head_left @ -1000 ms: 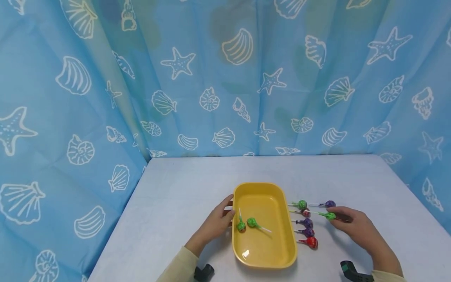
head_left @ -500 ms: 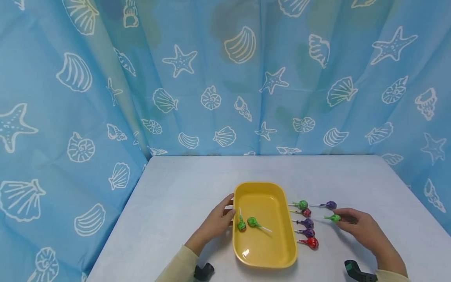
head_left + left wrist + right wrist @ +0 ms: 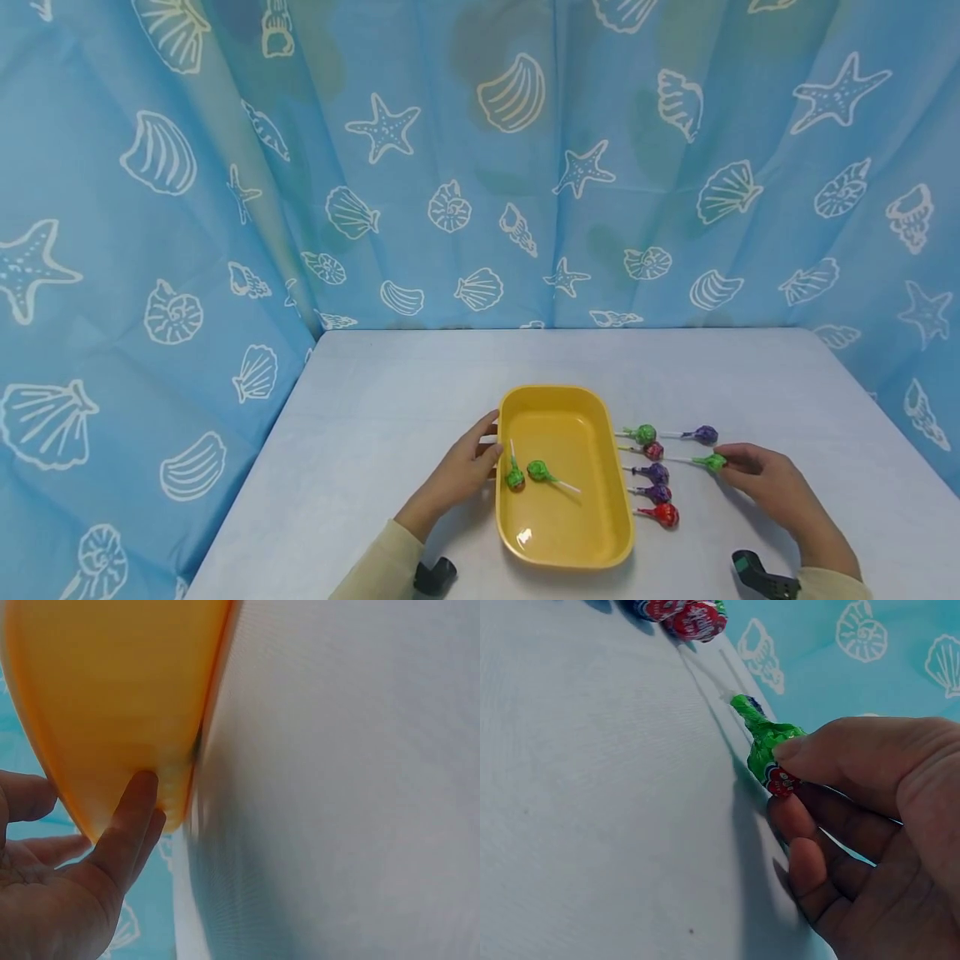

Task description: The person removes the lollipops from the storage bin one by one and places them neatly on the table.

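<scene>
Yellow tray (image 3: 564, 546) with two green lollipops (image 3: 525, 473), left hand (image 3: 457, 475) at rim; right hand (image 3: 765, 483) pinching green lollipop (image 3: 712, 461).

A: Green-wrapped lollipop (image 3: 716, 461), white stick pointing left, head pinched by right hand (image 3: 772, 492), low on table.
B: Yellow tray (image 3: 600, 533)?
A: Oblong, flat; left hand (image 3: 457, 479) touches its left rim.

A blue curtain (image 3: 480, 167) printed with white shells and starfish hangs on three sides. It encloses a pale grey table (image 3: 375, 400). Light is soft and even.
</scene>
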The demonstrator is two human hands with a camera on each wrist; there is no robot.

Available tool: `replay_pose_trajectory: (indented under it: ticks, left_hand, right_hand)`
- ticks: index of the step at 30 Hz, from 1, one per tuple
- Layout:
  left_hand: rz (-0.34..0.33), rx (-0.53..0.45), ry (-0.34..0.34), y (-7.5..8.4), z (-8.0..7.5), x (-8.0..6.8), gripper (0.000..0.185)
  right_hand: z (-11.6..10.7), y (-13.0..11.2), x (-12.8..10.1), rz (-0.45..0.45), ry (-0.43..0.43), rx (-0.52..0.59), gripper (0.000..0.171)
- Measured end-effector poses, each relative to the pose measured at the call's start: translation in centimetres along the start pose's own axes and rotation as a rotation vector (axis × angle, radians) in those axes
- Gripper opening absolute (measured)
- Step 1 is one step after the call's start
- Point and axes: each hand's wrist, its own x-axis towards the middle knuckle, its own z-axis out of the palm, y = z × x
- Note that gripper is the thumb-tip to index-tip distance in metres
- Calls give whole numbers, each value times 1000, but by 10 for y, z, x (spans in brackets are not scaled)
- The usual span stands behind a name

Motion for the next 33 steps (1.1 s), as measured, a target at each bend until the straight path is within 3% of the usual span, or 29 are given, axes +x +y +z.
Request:
replay_pose_trajectory:
  ticks: [16,25,33]
  left_hand:
    - [10,0,-4,2,1,1,56]
    - [-1,6,6,2,1,1,57]
    - [3,8,3,2,1,0,57]
  right_hand:
    - [-3,-1,-3,36,32,-30,53]
    - [-16,-25,-16,-80,111,-64,52]
    - [-1,-43,-16,-123,129,-26,46]
